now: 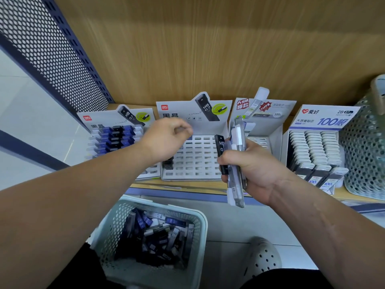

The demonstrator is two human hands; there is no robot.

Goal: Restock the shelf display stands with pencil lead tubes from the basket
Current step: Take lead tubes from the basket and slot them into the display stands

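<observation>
From my end, the right hand (256, 170) is gripping a bundle of pencil lead tubes (237, 138) upright in front of the shelf (177, 189), its fingers curling tightly round them. A black tube (220, 147) marked HB 0.7 is sitting at the outer side, with clear and white ones behind it. They are overlapping and the palm is covering their middles, so I cannot count them. The bundle is also blocking much of the third display stand (270, 109).

The left hand (164, 140) is hanging over the second display stand (198, 161), covering its upper left corner. Its fingers are curling inward with thumb and fingertips close together, but blur is smearing them and I cannot tell whether they are pinching anything. Most of this stand's slots are showing as bare openings; a few dark tubes (168, 163) are peeking out beneath the wrist.

The first display stand (98, 119) is carrying rows of blue and black tubes, its front edge hiding behind the forearm. The fourth display stand (325, 119) is holding white-capped tubes. Beside it a second perforated basket (362, 155) is standing on the shelf, cut off by the frame's right edge.

The basket (108, 228) is sitting on the floor below the shelf, between the forearms, holding a loose heap of tubes (158, 234); its near corner is running out of frame. A perforated shoe (262, 255) is showing just beside it.
</observation>
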